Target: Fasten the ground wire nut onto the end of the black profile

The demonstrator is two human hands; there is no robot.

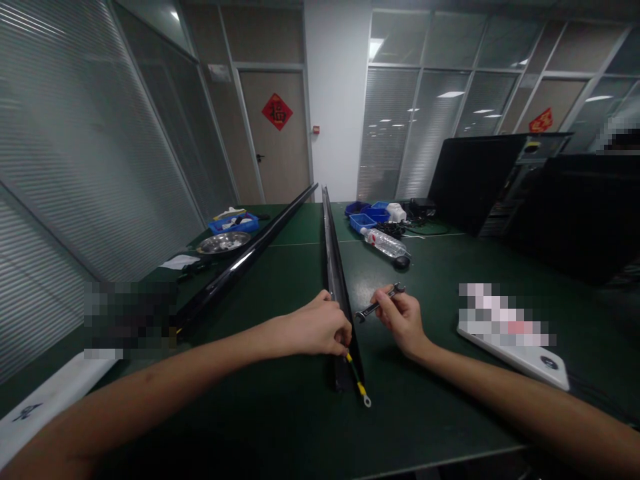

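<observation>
In the head view a long black channel rail [329, 247] lies lengthwise on the green table. My left hand [320, 325] is over its near end, fingers curled down and pinched inside the channel; what they grip is hidden. From under those fingertips comes a short yellow-and-green wire [356, 375] with a ring terminal [367, 401] at its free end, which extends past the rail's right edge. Just right of the rail, my right hand [403, 320] is closed around a silver wrench [373, 309]. The wrench's lower left jaw points toward the rail, close to its edge.
A second black rail [240, 265] runs diagonally on the left. Beyond it are a metal dish [223, 243] and a blue tray [234, 223]. Blue bins [363, 222] and a plastic bottle [385, 243] are at back right. A white device [515, 353] lies right, near black computer cases [480, 180].
</observation>
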